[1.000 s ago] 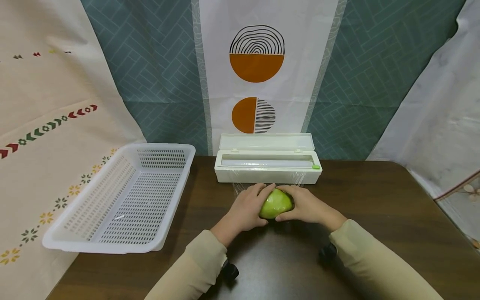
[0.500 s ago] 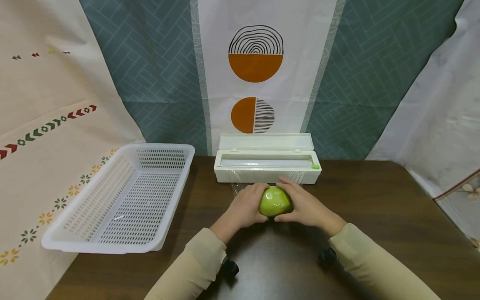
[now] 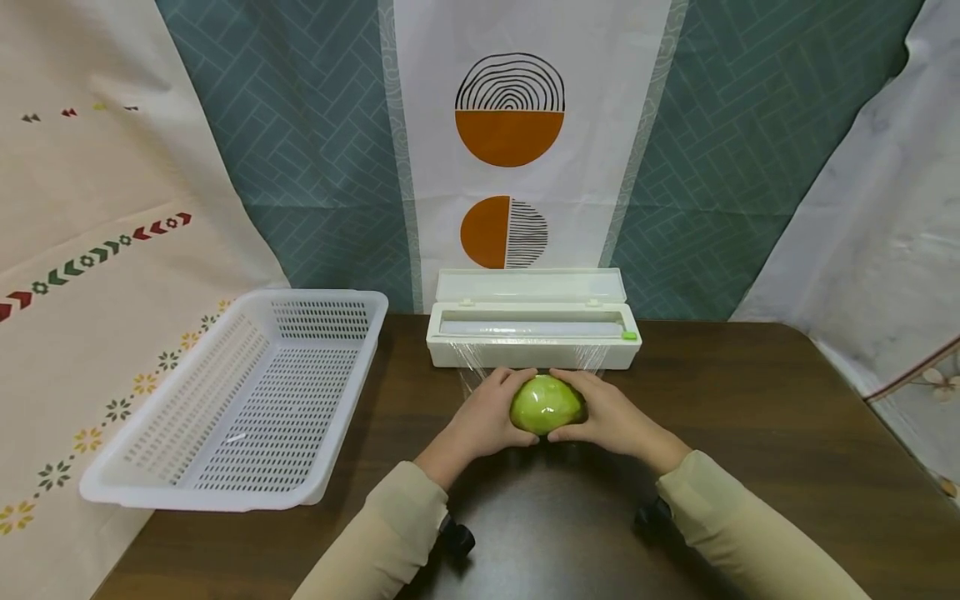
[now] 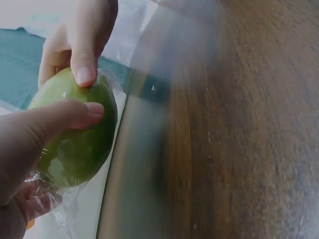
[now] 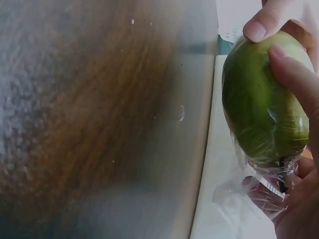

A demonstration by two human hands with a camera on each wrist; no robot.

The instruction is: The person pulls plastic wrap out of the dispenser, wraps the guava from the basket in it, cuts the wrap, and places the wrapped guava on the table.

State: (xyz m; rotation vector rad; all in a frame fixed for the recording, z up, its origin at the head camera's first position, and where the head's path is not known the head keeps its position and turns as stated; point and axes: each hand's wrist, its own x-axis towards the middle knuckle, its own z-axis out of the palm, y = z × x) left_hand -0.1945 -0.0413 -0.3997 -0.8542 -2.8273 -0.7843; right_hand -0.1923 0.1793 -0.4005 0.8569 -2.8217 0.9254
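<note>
A glossy green pear (image 3: 545,406) sits between both hands at the middle of the table, with clear cling film (image 5: 234,199) around it. My left hand (image 3: 480,421) holds its left side, the thumb lying across the skin in the left wrist view. From the right, my right hand (image 3: 611,417) grips it with the thumb in front and fingers behind. In the right wrist view a dark stem (image 5: 282,174) shows under the film, which bunches near the fingers. Stretched film (image 3: 468,362) runs from the hands back to an open white cling film box (image 3: 536,357).
The box's lid (image 3: 531,286) stands raised, with the film roll (image 3: 525,327) inside and a green cutter slider (image 3: 629,336) at its right. A white perforated basket (image 3: 322,467) stands at the left of the brown table (image 3: 750,433). Patterned cloths hang behind.
The pear has turned a little and shifted slightly left between the hands. The right fingers, raised off its top half a second ago, have come back down onto it.
</note>
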